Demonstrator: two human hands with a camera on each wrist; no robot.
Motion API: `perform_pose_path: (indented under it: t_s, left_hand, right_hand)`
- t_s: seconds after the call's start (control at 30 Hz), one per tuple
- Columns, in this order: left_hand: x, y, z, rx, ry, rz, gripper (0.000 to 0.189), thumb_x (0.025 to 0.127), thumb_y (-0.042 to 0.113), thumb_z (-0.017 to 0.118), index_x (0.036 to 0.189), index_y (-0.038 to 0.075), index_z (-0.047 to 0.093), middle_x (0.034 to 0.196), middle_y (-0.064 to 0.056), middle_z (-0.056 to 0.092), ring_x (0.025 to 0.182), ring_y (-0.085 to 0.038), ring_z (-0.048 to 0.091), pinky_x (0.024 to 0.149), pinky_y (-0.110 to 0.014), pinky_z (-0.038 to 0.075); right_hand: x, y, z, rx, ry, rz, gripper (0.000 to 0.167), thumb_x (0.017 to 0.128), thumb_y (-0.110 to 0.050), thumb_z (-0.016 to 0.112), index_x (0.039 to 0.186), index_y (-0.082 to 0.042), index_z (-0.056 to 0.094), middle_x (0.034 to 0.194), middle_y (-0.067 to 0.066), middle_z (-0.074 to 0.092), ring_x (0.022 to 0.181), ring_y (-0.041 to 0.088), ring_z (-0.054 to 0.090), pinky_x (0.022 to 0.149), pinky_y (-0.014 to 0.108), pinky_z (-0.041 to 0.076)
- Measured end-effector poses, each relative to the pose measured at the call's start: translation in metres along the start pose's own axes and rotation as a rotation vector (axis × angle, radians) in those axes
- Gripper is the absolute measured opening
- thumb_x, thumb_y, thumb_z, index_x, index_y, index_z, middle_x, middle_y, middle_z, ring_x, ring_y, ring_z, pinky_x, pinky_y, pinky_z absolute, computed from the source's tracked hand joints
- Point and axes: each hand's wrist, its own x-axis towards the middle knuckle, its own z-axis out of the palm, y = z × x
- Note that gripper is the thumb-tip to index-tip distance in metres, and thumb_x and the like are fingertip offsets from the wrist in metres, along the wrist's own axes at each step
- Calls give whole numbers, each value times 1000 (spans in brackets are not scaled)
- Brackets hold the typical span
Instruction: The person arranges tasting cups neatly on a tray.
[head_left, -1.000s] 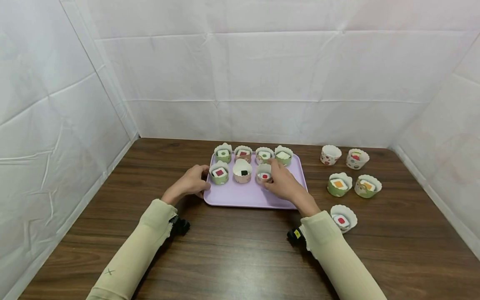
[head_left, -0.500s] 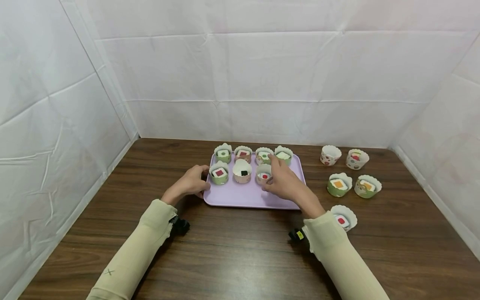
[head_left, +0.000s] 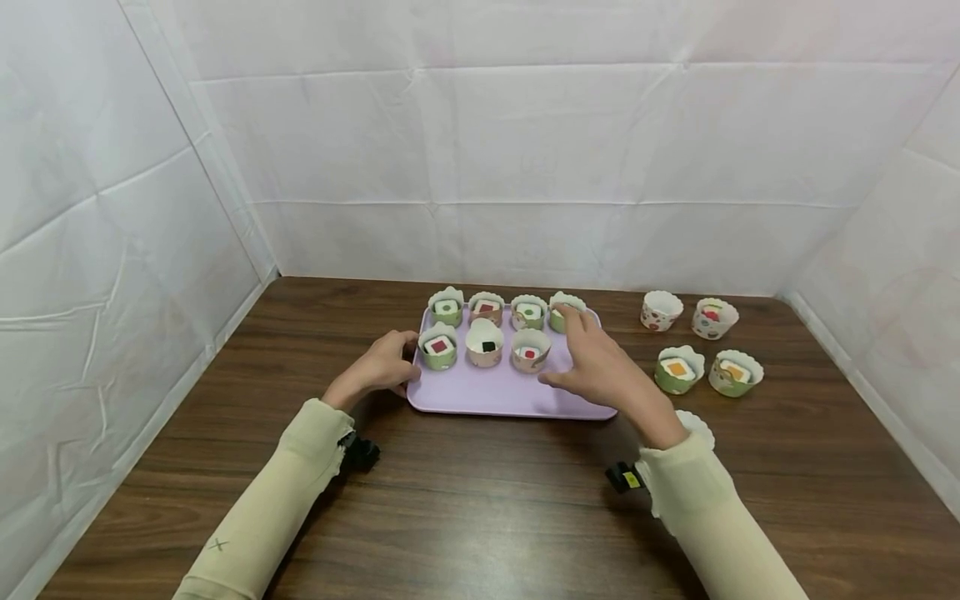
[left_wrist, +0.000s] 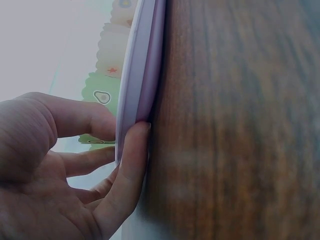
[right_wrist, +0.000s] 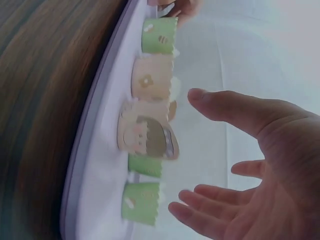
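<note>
The rightmost front cup (head_left: 530,357) lies just left of the right hand (head_left: 600,367), whose fingers are spread, while the left hand (head_left: 381,360) pinches the tray's (head_left: 487,396) left edge

We see a smooth, plastic-looking lilac tray (head_left: 487,400), with matt paper cups (head_left: 486,315) along its far edge. Under it we find a softly glossy, wood-grained table (head_left: 480,508), and beyond the table's far edge, creased cloth-like sheeting (head_left: 525,142).
</note>
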Motion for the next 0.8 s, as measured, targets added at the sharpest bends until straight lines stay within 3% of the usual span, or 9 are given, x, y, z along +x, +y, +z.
perform_pose_path:
  t_s: [0.23,0.37,0.57,0.67,0.8]
  left_hand:
    - [1,-1,-1,-2,2,-1,57,83,-7,60,140,-8,52,134,-30,56,90,-31,68,60,-34,65]
    - [1,-1,-1,-3,-1,-6,57,83,-7,60,139,-8,52,134,-30,56,90,-30,68,60,-34,65]
    - [0,-1,0,-3,4,-6,58,82,-7,60,139,-8,52,133,-30,56,88,-30,68,59,-34,65]
    - [0,-1,0,-1,3,-8,58,82,-8,60,140,-9,52,133,-30,55,88,-30,68,60,-34,65]
    - [0,1,0,-2,0,-7,59,82,-8,60,141,-9,51,134,-30,55,88,-30,69,60,-34,65]
  right_hand:
    - [-16,17,-19,33,28,-25,102,87,-31,83,163,-4,20,154,27,40,137,44,49,109,62,48]
    - [-25,31,-26,66,127,-115,96,84,-21,85,158,0,28,140,27,52,126,42,58,103,58,53]
    - [-41,55,-32,96,252,-229,87,81,-9,87,153,-4,38,129,23,60,110,39,67,90,52,62]
    - [-50,67,-37,79,225,-234,78,82,-13,87,149,-7,45,128,17,63,111,35,67,88,50,62]
    - [-61,83,-48,95,86,-196,63,83,-24,87,138,-11,57,130,8,65,116,32,65,91,51,60]
